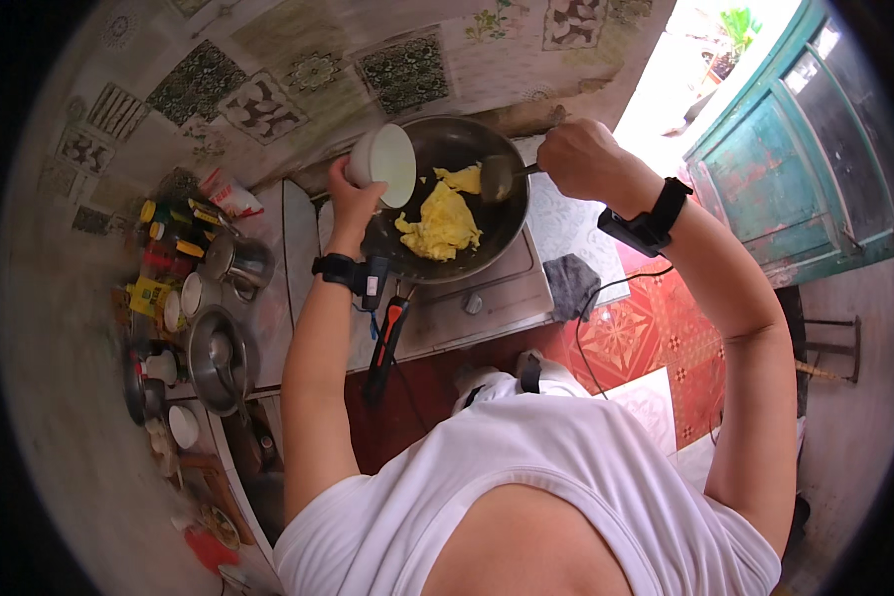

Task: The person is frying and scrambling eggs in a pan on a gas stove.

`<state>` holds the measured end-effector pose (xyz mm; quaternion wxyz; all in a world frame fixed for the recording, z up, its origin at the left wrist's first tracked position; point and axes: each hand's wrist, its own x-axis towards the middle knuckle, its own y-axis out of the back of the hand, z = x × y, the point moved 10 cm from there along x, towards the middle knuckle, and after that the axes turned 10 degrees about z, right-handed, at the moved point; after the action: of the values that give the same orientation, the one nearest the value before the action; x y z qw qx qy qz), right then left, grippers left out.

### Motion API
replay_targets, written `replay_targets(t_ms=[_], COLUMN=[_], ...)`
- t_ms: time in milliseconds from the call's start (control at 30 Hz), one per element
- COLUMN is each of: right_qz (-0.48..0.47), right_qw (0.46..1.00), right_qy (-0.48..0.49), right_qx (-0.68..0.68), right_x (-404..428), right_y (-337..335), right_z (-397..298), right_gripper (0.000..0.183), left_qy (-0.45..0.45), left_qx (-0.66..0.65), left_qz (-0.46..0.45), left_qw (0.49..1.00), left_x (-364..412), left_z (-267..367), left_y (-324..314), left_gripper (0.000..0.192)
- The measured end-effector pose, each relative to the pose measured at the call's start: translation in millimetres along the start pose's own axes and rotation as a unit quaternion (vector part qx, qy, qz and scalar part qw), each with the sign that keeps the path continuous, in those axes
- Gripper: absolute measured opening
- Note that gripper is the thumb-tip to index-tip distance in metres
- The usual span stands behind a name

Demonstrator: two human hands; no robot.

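A dark wok sits on a gas stove, its black and orange handle pointing towards me. Yellow scrambled egg lies inside, with a smaller piece beside a metal ladle. My right hand is closed around the ladle's handle at the wok's right rim. Over the wok's left side, my left hand holds a white bowl by its rim and side, tilted with its opening towards the right. The visible inside of the bowl shows no food.
A grey cloth lies at the stove's right corner. To the left stand a metal pot, a steel bowl with a spoon, white cups and several bottles. The tiled wall rises behind the wok; a green door is at the right.
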<state>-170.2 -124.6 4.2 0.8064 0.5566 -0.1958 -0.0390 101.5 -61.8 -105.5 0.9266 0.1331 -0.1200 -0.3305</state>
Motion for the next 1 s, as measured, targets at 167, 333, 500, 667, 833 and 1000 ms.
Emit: replay_targets(t_ms=[167,333,500,667,833,1000], right_qz=[-0.059,0.013,0.068,-0.009,0.052,0.057], right_qw=[0.994,0.999,0.996,0.998,0.998,0.998], right_qy=[0.010,-0.010,-0.022,-0.048,0.047,0.024], right_qx=[-0.095,-0.040,-0.056,-0.049,-0.002,0.011], right_x=[30.7,40.6,51.0,71.0,58.5,27.6], right_y=[-13.4,-35.1,-28.8,-62.8,-39.1,7.6], right_z=[-23.0,-23.4,-36.9,-54.0,-77.9,-74.2], right_gripper=[0.013,0.016,0.024,0.020,0.022,0.038], left_qy=[0.175,0.210,0.271,0.267,0.276,0.294], left_qx=[-0.220,-0.293,-0.361,-0.394,-0.426,-0.446], left_qz=[-0.006,-0.037,0.014,0.013,0.015,0.006], left_qw=[0.960,0.932,0.892,0.879,0.862,0.845], left_x=[-16.5,-46.6,-77.7,-93.6,-104.8,-111.3], left_z=[-19.8,-28.5,-55.9,-53.3,-55.7,-70.7], left_y=[43.9,71.0,110.1,114.8,124.9,138.0], left_gripper=[0.074,0.062,0.045,0.039,0.038,0.039])
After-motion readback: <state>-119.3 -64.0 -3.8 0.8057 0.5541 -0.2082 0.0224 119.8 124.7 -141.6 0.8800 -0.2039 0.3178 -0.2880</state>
